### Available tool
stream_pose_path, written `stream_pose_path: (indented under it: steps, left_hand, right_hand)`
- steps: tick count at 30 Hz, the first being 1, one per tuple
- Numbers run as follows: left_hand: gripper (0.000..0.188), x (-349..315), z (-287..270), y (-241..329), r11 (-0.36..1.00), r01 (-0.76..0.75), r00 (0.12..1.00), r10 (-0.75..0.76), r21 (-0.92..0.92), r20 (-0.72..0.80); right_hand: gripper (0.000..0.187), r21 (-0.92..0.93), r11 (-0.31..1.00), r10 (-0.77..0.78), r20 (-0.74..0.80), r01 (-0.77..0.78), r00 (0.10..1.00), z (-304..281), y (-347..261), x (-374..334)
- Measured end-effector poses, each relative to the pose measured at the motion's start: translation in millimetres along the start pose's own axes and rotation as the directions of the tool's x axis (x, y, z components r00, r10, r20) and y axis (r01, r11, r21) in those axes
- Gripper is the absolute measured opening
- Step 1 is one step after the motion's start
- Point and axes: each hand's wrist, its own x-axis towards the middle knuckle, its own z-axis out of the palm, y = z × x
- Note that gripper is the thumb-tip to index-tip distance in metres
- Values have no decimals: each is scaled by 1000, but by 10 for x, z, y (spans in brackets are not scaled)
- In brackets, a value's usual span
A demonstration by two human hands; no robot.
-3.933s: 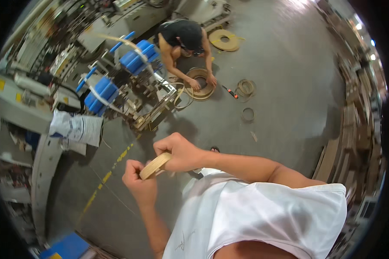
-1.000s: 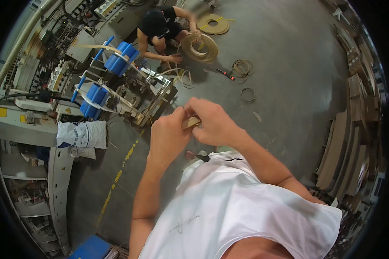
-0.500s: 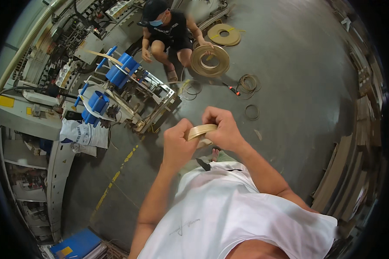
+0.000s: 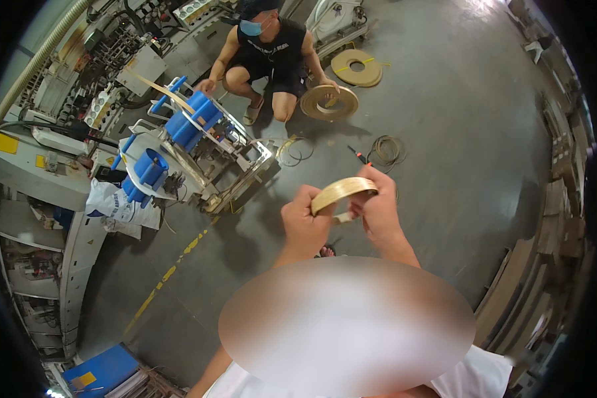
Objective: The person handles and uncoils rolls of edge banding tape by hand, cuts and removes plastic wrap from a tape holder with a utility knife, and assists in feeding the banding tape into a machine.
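Since half a second ago my two hands have risen a little and drawn slightly apart, and the tan strip between them now arches in a clearer bow; the crouching person ahead has lowered a big coil toward the floor. My left hand is clenched round the left end of the tan edge-band strip, fist upright, knuckles toward the camera. My right hand pinches the right end of the same strip between thumb and fingers, so the strip spans from one hand to the other, held up in front of my chest above the grey concrete floor.

Beyond the hands, small loose wire coils lie on the floor, and near them a thin red-handled tool. Farther off, a person in dark clothes crouches, one hand on a large tan coil standing tilted on the floor; a second flat tan coil lies just behind it. To my left stands a metal frame with blue rollers, with a white sack beside it, and a yellow dashed line runs across the floor.
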Motion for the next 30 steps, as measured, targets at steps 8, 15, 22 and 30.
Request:
stream_pose_path:
  steps: [8, 15, 22, 30]
  left_hand:
    - [10, 788, 128, -158, 711, 137, 990, -122, -690, 71]
    - [14, 1616, -584, -292, 987, -159, 873, 153, -27, 462]
    - [30, 1850, -608, -106, 855, 443, 721, -161, -270, 675]
    - [27, 1911, -307, 51, 976, 208, 814, -136, -65, 565]
  right_hand:
    - [10, 349, 935, 6, -171, 55, 985, 341, -238, 676]
    - [29, -651, 689, -107, 344, 319, 933, 293, -635, 1032]
    - [18, -114, 990, -42, 340, 85, 939, 340, -568, 1424]
    - [12, -267, 950, -127, 144, 162, 981, 128, -596, 1773]
